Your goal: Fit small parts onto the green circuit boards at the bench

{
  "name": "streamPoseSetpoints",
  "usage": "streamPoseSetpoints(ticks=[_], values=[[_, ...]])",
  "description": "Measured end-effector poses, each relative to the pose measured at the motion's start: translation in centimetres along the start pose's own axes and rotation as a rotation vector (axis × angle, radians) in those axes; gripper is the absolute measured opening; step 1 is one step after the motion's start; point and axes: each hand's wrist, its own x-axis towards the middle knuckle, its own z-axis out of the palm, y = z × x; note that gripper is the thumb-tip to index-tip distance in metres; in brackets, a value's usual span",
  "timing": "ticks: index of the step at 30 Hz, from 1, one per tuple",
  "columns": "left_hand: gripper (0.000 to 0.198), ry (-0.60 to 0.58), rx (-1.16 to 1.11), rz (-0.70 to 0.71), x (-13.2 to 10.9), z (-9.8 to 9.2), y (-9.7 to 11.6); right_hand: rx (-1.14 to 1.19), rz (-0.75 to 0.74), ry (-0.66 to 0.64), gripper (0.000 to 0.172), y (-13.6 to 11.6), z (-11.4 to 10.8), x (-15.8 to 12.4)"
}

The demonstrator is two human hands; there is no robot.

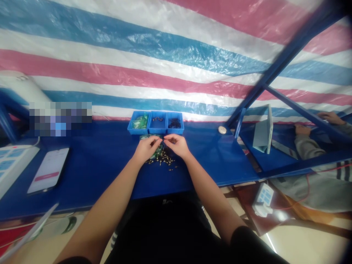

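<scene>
My left hand (pixel 148 147) and my right hand (pixel 176 144) meet almost fingertip to fingertip above the blue table. Both have thumb and fingers pinched together; whatever sits between them is too small to make out. Under and between the hands lies a loose pile of small brass-coloured metal pieces (pixel 162 158), with green bits among them. Just beyond stand three blue bins in a row: the left bin (pixel 130 129) holds green pieces in clear plastic, the middle bin (pixel 157 127) a few small metal pieces, the right bin (pixel 178 130) dark small parts.
A phone (pixel 48 170) and a white power strip (pixel 16 161) lie at the left. Rightward are a round pale lid-like object (pixel 222 129), blue frame bars (pixel 261 90) and a propped tablet (pixel 268 130). Another person's hands and grey sleeve (pixel 308 145) show beyond the frame.
</scene>
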Motion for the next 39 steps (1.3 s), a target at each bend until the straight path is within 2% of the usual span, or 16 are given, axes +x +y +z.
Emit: streamPoseSetpoints(ticks=[6,13,23,31,39], values=[[0.032,0.033,-0.019,0.014,0.0,0.1,0.0,-0.002,0.02,-0.003,0.03,0.2,0.0,0.1],[0.031,0.004,-0.014,-0.028,0.1,0.0,0.1,-0.001,0.023,-0.001,0.031,-0.2,0.1,0.0],[0.028,0.045,-0.041,0.026,0.0,0.2,-0.2,0.1,0.084,0.017,0.034,-0.3,0.2,0.1],[0.032,0.02,-0.062,-0.022,0.0,0.1,0.0,0.189,0.075,0.04,0.034,-1.1,0.2,0.1],[0.028,0.076,-0.046,0.071,0.1,0.3,-0.4,0.235,0.087,0.031,0.033,-0.8,0.2,0.2]])
